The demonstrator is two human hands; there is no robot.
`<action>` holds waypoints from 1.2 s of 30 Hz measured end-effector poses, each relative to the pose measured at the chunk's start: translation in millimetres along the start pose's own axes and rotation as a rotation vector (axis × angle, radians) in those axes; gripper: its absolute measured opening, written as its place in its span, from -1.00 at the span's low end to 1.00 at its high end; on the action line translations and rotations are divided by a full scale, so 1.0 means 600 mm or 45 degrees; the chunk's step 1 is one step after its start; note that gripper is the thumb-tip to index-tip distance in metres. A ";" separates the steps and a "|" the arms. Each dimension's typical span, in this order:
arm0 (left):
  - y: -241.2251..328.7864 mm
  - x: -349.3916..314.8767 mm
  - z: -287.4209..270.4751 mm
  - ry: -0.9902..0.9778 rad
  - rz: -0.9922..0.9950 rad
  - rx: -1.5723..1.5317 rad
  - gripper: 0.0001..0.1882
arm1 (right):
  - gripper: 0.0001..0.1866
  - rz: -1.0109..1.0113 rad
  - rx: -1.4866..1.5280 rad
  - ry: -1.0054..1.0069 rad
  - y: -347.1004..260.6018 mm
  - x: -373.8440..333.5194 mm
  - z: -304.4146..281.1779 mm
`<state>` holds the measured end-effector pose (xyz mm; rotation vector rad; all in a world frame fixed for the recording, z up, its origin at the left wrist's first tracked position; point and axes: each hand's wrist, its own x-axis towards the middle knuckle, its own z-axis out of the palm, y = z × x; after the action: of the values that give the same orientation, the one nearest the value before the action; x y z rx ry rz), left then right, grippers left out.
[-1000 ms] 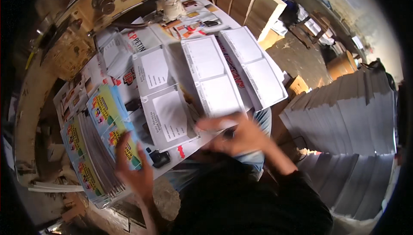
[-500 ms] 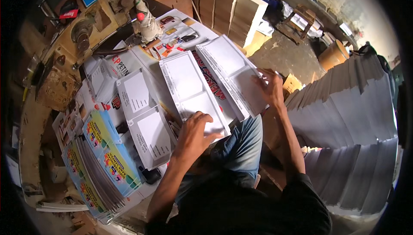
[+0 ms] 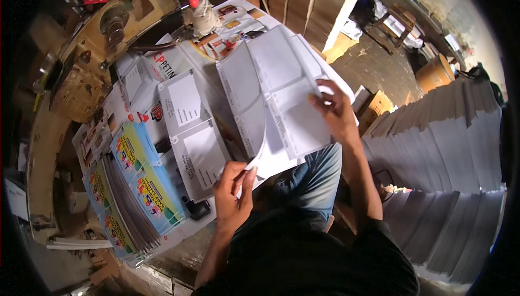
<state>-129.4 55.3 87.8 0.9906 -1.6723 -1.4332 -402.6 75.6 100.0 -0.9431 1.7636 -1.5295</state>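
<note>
My left hand (image 3: 234, 197) pinches the near corner of a white printed sheet (image 3: 241, 87), whose right edge curls up. Between the thumb and fingers of my right hand (image 3: 340, 114) is the right edge of another printed sheet (image 3: 299, 114). This second sheet lies beside the curled one and seems to overlap it; how many layers each hand holds is hidden. More white paper (image 3: 319, 60) shows under its right side. To the left, a pile of printed white sheets (image 3: 201, 152) lies apart from both hands.
Blue-and-yellow booklet covers (image 3: 149, 179) are fanned at the table's near left. A worn metal machine (image 3: 122, 17) borders the far left. Tall grey paper stacks (image 3: 439, 139) rise at my right. Beyond the table stand pale paper stacks (image 3: 327, 17) and a brown drum (image 3: 436, 74).
My right hand has brought its sheet leftward, closing the gap between the two middle piles. My left hand has closed on a sheet corner and drawn it nearer, curling the sheet. The view has shifted slightly.
</note>
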 end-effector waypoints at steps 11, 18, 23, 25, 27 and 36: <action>0.055 0.030 -0.107 -0.239 0.361 1.373 -0.16 | -0.29 0.184 -0.075 0.100 0.030 -0.013 0.095; 0.025 0.030 -0.164 -0.378 0.162 0.924 -0.33 | -0.28 0.030 -0.255 -0.060 0.023 -0.021 0.110; 0.000 0.011 -0.162 -0.180 0.290 0.783 -0.49 | -0.32 0.093 -0.377 -0.149 0.012 -0.012 0.109; 0.000 0.008 -0.167 -0.126 0.402 0.816 -0.59 | -0.34 0.029 -0.225 -0.200 0.027 -0.010 0.105; 0.009 -0.005 -0.174 -0.126 0.183 0.678 -0.78 | -0.34 -0.034 -0.072 -0.244 0.038 -0.010 0.092; -0.003 -0.078 -0.206 0.368 -0.018 -0.081 -0.70 | -0.35 -0.036 0.036 -0.367 -0.016 -0.046 0.231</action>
<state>1.5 41.9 100.9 1.1170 -1.4046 -1.2755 -272.1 21.6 89.8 -1.1169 1.5267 -1.3550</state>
